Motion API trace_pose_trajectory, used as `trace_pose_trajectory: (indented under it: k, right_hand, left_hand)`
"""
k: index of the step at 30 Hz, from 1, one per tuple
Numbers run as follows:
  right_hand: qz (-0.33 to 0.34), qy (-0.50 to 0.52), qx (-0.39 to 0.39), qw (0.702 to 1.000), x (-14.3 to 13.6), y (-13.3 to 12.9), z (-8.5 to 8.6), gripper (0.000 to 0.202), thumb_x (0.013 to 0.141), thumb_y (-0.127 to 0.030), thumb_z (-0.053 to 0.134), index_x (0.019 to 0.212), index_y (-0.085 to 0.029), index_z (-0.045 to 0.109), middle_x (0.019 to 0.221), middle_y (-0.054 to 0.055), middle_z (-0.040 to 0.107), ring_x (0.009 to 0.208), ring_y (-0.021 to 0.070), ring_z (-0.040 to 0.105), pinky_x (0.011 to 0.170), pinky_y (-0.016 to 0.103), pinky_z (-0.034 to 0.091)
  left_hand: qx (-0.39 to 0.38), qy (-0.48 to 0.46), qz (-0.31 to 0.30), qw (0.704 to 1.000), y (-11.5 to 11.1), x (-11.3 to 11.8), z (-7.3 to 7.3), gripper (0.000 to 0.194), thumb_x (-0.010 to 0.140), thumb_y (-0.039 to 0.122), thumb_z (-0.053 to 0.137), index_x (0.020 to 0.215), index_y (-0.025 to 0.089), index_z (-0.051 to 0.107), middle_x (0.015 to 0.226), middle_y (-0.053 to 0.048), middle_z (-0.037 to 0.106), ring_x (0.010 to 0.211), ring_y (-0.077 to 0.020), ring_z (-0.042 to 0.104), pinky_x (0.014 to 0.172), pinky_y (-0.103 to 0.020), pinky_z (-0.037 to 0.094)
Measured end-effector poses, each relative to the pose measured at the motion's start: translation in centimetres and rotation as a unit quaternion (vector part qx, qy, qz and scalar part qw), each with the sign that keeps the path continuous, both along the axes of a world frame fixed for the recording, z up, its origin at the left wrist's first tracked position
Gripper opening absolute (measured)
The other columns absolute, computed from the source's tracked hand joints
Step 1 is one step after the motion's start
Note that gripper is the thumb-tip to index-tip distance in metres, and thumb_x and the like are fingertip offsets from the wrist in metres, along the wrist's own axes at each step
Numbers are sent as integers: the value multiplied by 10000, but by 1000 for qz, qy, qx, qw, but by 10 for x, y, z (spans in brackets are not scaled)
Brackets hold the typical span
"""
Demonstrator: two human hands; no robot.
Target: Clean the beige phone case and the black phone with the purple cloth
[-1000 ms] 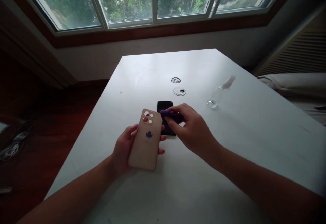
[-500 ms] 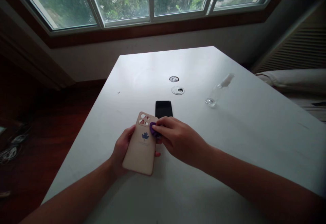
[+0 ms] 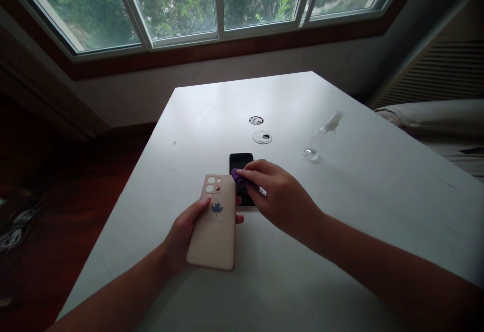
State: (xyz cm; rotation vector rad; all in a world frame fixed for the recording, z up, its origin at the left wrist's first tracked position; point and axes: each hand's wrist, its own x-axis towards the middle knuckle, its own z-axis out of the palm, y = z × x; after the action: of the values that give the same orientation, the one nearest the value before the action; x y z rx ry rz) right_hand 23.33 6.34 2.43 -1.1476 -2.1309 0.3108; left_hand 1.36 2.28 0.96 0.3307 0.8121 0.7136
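A beige phone case (image 3: 212, 244) with a dark blue maple leaf and camera cutouts is held tilted up in my left hand (image 3: 185, 226). My left thumb lies on its back, and fingertips show past the right edge. Between the thumb and fingers of my right hand (image 3: 280, 188) is a bunched purple cloth (image 3: 239, 177), right by the case's upper right corner; I cannot tell if they touch. Behind them a black phone (image 3: 241, 159) lies flat on the white table, partly covered by my right hand and the cloth.
A clear spray bottle (image 3: 321, 138) lies on its side at the right of the white table (image 3: 151, 201). Farther back are a round hole (image 3: 256, 120) in the tabletop and a round cover (image 3: 262, 137) beside it. A window (image 3: 181, 4) stands beyond the table.
The purple cloth in my right hand has moved from the case's upper right side up to its corner. The case has turned slightly more upright and lower in view, uncovering more of the phone.
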Motion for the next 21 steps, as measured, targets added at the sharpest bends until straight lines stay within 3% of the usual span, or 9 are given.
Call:
trace_pose_trajectory:
  k: [6, 13, 15, 18, 21]
  right_hand:
    - [105, -94, 37, 989, -2, -4, -9, 329, 954, -98, 509, 1234, -104, 680, 1178, 107, 680, 974, 233, 616, 843, 398, 573]
    - [181, -124, 49, 974, -5, -15, 8, 337, 913, -49, 528, 1190, -114, 708, 1134, 86, 698, 881, 212, 596, 748, 365, 555]
    - [211, -118, 12, 970, -5, -19, 17, 333, 914, -60, 528, 1173, -138, 722, 1110, 65, 707, 894, 203, 606, 755, 349, 556]
    - [231, -69, -104, 965, -4, -22, 29, 294, 914, -109, 561, 1109, -221, 751, 1100, -3, 713, 935, 166, 632, 802, 298, 561]
    - [141, -15, -182, 973, 0, -19, 36, 289, 916, -153, 584, 1141, -247, 741, 1157, -15, 691, 951, 139, 651, 812, 255, 564]
  left_hand:
    - [-37, 72, 22, 996, 0, 6, 9, 503, 965, 357, 520, 1365, 52, 524, 1075, -245, 702, 768, -278, 717, 687, -359, 571]
    - [-1, 100, 68, 993, -3, 7, -2, 431, 920, 344, 598, 1244, 60, 601, 861, -146, 706, 581, -199, 643, 552, -295, 529]
    - [-9, 123, 78, 989, -2, 8, -3, 397, 915, 336, 607, 1199, 59, 611, 875, -148, 706, 582, -193, 637, 555, -299, 533]
    - [-29, 147, 80, 986, -1, 9, 1, 390, 920, 323, 593, 1196, 47, 611, 948, -182, 710, 626, -218, 663, 565, -314, 543]
    - [-32, 125, 56, 990, 1, 8, 4, 438, 944, 333, 551, 1269, 43, 598, 1043, -218, 704, 685, -252, 693, 585, -337, 558]
